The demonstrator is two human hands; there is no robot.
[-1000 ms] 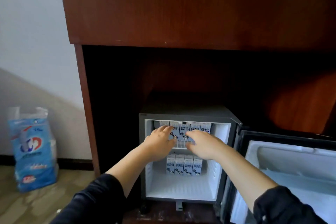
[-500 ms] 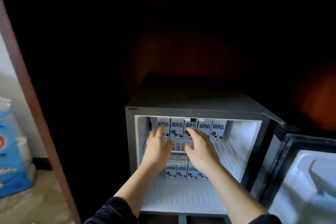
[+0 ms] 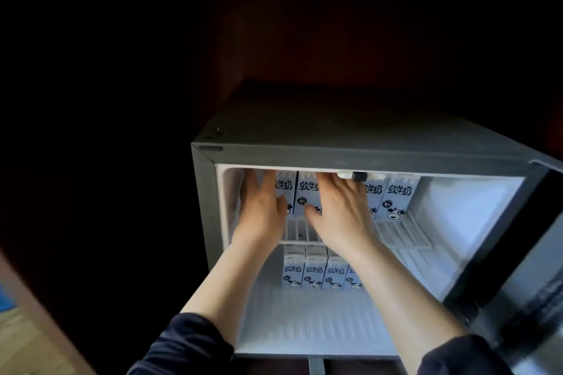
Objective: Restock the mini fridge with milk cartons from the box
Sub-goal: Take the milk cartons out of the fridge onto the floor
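My left hand and right hand lie flat, fingers straight, against the milk cartons standing in a row at the far side of the wire shelf in the mini fridge. I should push evenly and low on the faces, so none tips.

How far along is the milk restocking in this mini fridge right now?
Done: a lower row of four cartons stands at the back of the mini fridge, and an upper row sits on the wire shelf. In hand: left hand and right hand press flat on the upper row, likely squaring it. Left: shelf space on the right looks free; the box is out of view.
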